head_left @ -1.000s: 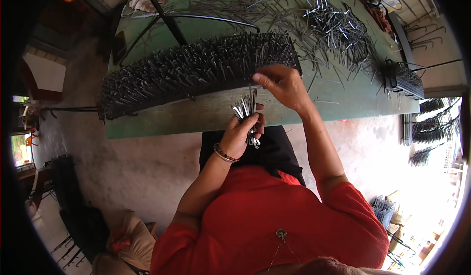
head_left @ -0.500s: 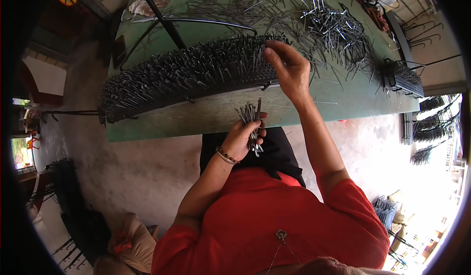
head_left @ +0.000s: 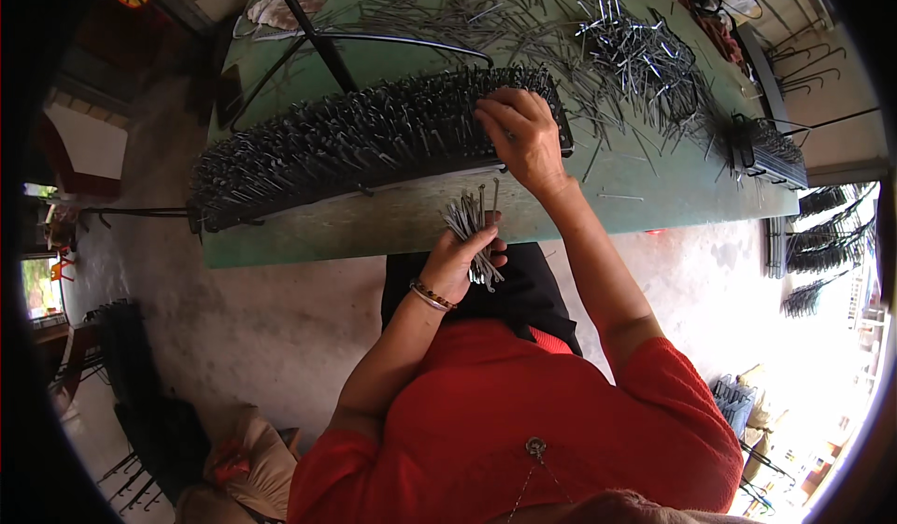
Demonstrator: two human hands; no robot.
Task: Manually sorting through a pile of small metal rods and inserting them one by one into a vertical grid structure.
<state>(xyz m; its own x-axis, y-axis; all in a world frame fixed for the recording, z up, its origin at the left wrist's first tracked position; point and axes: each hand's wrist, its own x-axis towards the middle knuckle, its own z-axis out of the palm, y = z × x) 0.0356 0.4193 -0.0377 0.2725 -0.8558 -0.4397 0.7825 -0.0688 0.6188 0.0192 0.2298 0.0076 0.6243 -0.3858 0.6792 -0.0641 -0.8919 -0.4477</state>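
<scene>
A bundle of thin metal rods with small looped ends (head_left: 460, 214) is gripped in my left hand (head_left: 458, 255), their ends fanning out above and below the fingers. My left hand is just in front of the table's near edge. Further out, my right hand (head_left: 528, 141) is over the right part of a long black rack packed with upright dark metal rods (head_left: 374, 132). Its fingers are pinched together among the rod tops. Whatever lies between those fingertips is too small and hidden to make out.
Loose rods (head_left: 448, 10) lie scattered across the far side of the green table (head_left: 308, 244), with a shiny heap (head_left: 645, 57) at the right. A black metal frame (head_left: 322, 52) rises behind the rack. Another smaller rack (head_left: 771, 155) is at the table's right end.
My right hand has come down and left, nearer to me, along the rack's right part. My left hand stays about where it was, its rods fanned slightly wider.
</scene>
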